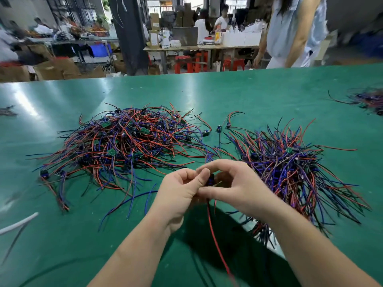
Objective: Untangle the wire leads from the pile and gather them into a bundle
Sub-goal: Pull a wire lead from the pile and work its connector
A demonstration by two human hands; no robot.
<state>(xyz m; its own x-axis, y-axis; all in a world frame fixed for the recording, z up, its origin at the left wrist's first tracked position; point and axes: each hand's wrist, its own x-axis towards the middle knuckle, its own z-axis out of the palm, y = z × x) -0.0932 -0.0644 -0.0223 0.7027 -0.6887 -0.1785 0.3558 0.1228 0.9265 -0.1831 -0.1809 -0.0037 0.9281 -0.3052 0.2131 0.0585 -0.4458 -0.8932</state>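
My left hand (182,189) and right hand (234,187) meet above the near middle of the green table (248,96). Both hands have their fingers curled. Between them they pinch one wire lead (215,241) at its small dark end piece: the left thumb presses on it from the left, and the right thumb and forefinger close on it from the right. The red strand of this lead hangs down from the hands toward the near edge, with a dark strand beside it. How the remaining fingers lie against the lead cannot be told.

The tangled pile (128,146) of red, blue and black leads lies to the left of the hands and farther away, with small green boards showing among the wires. The gathered bundle (290,166) lies to the right, its wires fanning out toward the near right and partly passing under my right forearm. A few loose leads (223,125) lie between the pile and the bundle, on the far side.

A further heap (369,100) of wires sits at the far right edge. A white cable (16,224) lies at the near left. A person (294,32) stands beyond the far right side of the table
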